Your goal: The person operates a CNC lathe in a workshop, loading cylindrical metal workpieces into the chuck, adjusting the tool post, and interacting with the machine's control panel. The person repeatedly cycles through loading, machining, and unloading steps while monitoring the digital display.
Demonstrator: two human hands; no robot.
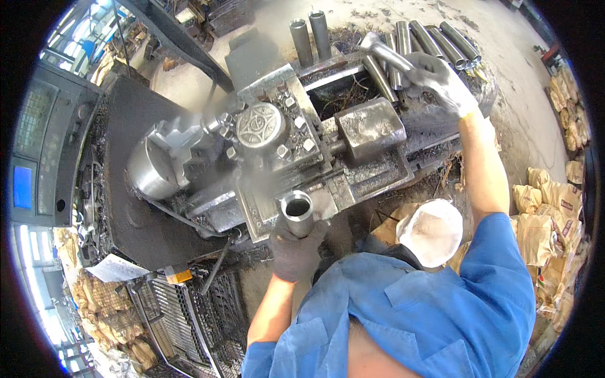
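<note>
My left hand (295, 253), in a dark glove, is wrapped round a short steel tube (297, 213) held upright at the near edge of a lathe's carriage. The tube's open bore faces up. Farther off, my right hand (438, 79), in a grey and white glove, grips a second steel tube (389, 54) that tilts across others. Several bare steel tubes (426, 39) lie in a row beside and beyond this hand. Two more tubes (302, 44) stand upright at the back of the lathe. On the carriage, between my hands, sits a bolted tool post (259, 125).
The lathe chuck (151, 167) is at the left, with a dark cabinet and blue screen (23, 187) beyond it. A heavy tailstock block (370, 132) stands right of the tool post. A white round container (431, 233) is near my body. Brown paper sacks (535, 233) are stacked at right.
</note>
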